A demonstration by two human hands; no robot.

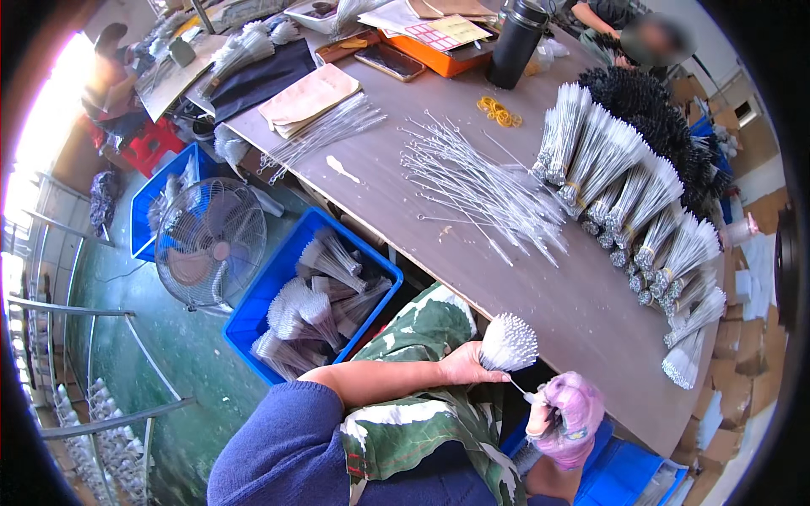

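My bare left hand [467, 364] is closed round a bundle of white-tipped wire brushes [509, 341], held over my lap near the table edge. My right hand [569, 419] wears a pink-purple glove and is closed, its fingertips pinching a thin wire brush [521, 390] that reaches toward the bundle. Beyond them on the table [557, 312] lies a loose spread of looped wire brushes [481, 190]. Several tied bundles of brushes [629, 190] line the table's right side, with a dark heap of black-bristled brushes [645, 110] behind.
A blue crate [245, 333] holding brush bundles stands left of my knees, beside a floor fan [211, 240]. On the table are yellow rubber bands [498, 111], a black tumbler [516, 46], a phone [390, 62] and an orange tray [443, 59]. Another person [603, 17] sits across.
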